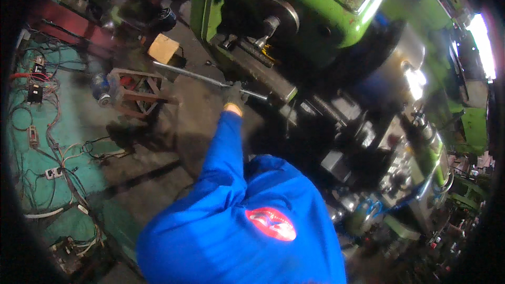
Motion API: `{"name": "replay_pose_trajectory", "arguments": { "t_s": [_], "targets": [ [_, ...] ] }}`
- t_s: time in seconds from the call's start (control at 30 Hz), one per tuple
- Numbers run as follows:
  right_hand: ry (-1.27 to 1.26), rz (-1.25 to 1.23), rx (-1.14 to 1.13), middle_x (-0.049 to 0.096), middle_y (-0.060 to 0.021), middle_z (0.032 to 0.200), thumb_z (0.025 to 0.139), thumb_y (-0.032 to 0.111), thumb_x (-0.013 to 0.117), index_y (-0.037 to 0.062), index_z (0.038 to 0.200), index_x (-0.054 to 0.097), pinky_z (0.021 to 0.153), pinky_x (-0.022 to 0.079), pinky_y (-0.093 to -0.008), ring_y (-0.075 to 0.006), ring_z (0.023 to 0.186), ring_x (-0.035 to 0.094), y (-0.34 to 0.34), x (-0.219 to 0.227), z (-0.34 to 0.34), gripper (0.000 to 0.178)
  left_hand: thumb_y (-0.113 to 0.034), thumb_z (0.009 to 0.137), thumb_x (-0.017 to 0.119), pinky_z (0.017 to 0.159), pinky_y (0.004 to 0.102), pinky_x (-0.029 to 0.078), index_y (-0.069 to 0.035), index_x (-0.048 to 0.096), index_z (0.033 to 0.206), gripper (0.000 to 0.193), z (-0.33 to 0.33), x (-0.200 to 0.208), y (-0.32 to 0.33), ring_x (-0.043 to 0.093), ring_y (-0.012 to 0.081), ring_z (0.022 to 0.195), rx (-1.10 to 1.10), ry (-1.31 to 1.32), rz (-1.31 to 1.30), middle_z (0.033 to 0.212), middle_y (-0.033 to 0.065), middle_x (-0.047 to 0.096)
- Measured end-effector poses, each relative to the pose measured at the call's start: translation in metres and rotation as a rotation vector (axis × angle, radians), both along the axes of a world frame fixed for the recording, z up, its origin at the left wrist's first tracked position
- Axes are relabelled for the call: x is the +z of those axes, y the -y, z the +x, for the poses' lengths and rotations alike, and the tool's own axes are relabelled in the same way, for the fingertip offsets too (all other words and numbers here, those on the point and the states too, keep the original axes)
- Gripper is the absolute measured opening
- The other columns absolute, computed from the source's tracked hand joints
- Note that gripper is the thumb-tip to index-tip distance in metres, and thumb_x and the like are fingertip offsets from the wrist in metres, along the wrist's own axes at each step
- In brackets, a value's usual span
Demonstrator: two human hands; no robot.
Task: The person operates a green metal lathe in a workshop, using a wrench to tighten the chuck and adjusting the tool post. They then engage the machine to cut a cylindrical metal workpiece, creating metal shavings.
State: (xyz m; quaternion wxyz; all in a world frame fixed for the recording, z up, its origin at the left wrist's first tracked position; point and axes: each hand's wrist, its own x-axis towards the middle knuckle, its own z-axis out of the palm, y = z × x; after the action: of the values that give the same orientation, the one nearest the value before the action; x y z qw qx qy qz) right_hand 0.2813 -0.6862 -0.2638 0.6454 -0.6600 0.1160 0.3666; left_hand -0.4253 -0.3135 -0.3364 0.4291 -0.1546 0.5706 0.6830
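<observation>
My left hand, in a dark glove with a yellow cuff, reaches forward at the end of a blue sleeve. Its fingers are closed around a long, straight metal bar. The bar lies slantwise, its far end to the left and its near end close to the green machine's base. Above it, a round steel chuck or flange sticks out of the green lathe-like machine, with a shiny fitting at its middle. My right hand does not show.
A rusty steel frame stands left of the bar, beside a blue cylindrical object. Behind the bar sits a wooden block. Loose cables and electrical parts spread over a green surface on the left. Machine parts crowd the right.
</observation>
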Motion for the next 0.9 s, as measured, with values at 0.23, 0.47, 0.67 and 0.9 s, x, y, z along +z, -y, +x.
{"name": "replay_pose_trajectory", "arguments": {
  "t_s": [0.23,0.47,0.67,0.9],
  "targets": [
    [0.03,-0.153,0.006,0.059,-0.0135,0.125,0.094,0.055,0.058,0.0045,0.136,0.055,0.095,0.047,-0.046,-0.0318,0.11,0.056,0.034,0.025,-0.03,0.066,-0.013,0.09,0.072,0.074,0.0422,0.059,-0.023,0.046,0.129,0.049,0.039,-0.089,-0.011,0.059,0.0233,0.092,-0.091,0.331,0.106,0.113,0.008,0.056],
    [0.015,-0.228,-0.07,0.062,-0.0107,0.119,0.095,0.052,0.061,0.0051,0.133,0.058,0.091,0.048,-0.042,-0.0258,0.105,0.057,0.103,0.035,-0.057,0.06,-0.021,0.097,0.064,0.086,0.0512,0.052,-0.013,0.063,0.11,0.015,0.057,-0.12,-0.038,0.062,0.0212,0.082,-0.473,0.145,-0.099,0.089,0.0024,0.061],
    [-0.126,-0.176,-0.09,0.064,-0.0082,0.114,0.095,0.049,0.063,0.0056,0.13,0.06,0.088,0.049,-0.0386,-0.0207,0.101,0.058,0.199,0.045,-0.067,0.056,-0.024,0.077,0.079,0.091,0.0471,0.052,-0.01,0.064,0.13,0.057,0.013,-0.159,-0.04,0.065,0.0393,0.105,-1.579,-1.646,0.032,0.111,0.0205,0.07],
    [0.34,-0.196,-0.454,0.066,-0.0066,0.097,0.092,0.038,0.068,0.0059,0.115,0.066,0.062,0.051,-0.0357,-0.0217,0.082,0.061,0.116,0.03,-0.092,0.039,-0.026,0.091,0.062,0.09,0.0468,0.052,-0.007,0.071,0.105,0.026,-0.016,-0.161,-0.051,0.066,0.0418,0.102,-1.651,-1.805,-0.537,0.107,0.0246,0.07]
  ]
}}
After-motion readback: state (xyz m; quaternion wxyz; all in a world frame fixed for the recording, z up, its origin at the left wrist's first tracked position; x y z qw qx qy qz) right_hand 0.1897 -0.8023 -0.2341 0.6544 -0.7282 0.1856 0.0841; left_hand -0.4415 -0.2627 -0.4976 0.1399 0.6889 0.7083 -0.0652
